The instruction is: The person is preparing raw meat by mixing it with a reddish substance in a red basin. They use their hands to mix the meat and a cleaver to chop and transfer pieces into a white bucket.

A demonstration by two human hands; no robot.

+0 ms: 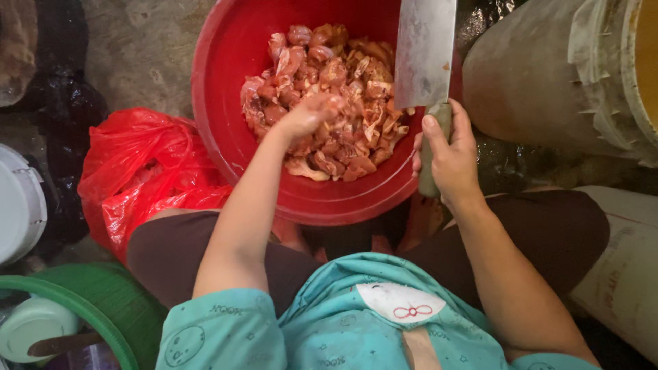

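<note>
A big red basin (226,103) sits on the ground in front of me, holding a heap of raw cut chicken pieces (343,109). My left hand (310,113) reaches into the heap, fingers curled down on the meat; whether it grips a piece I cannot tell. My right hand (449,151) is closed round the handle of a broad steel cleaver (425,51), whose blade points away from me over the basin's right rim. My knees flank the basin.
A crumpled red plastic bag (147,171) lies left of the basin. A green basket (103,301) with a pale bowl (34,325) is at lower left. A large grey tub (541,75) stands at upper right, a white sack (624,274) at right.
</note>
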